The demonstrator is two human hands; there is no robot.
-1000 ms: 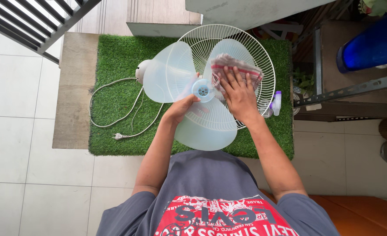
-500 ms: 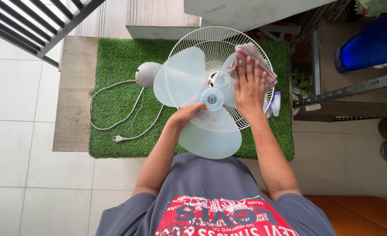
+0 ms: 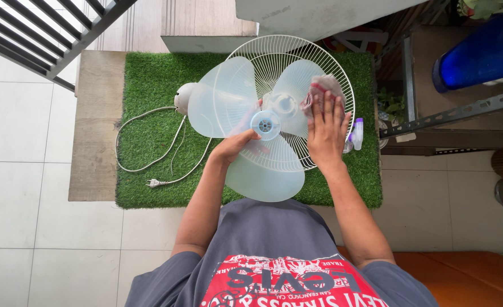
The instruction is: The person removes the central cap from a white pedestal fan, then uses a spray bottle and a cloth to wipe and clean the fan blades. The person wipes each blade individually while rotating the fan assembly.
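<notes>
— Starting at the left edge of the green turf mat [image 3: 149,79]: what lies there?

— A white power cord [image 3: 149,142], looped, plug [image 3: 155,182] near the mat's front-left corner. Just right of it, the white motor housing [image 3: 184,98] of the fan.

— And the left hand [image 3: 234,145]?

— Curled around the hub of the translucent fan blade [image 3: 263,170], fingers gripping from the left, thumb near the pale blue centre cap [image 3: 265,124]. Blade held above the middle of the mat, tilted toward the camera.

— Behind the blade?

— The round white wire grille [image 3: 291,54], reaching toward the mat's back edge and right side.

— The right hand [image 3: 326,131]?

— Flat, fingers together and stretched out, pressing a pinkish-grey cloth [image 3: 319,88] onto the blade's upper right lobe. Cloth bunched under the fingertips.

— Further right?

— A small spray bottle [image 3: 357,132] with a purple cap at the mat's right edge. Beyond the mat, a blue container [image 3: 478,51] on a wooden shelf.
</notes>
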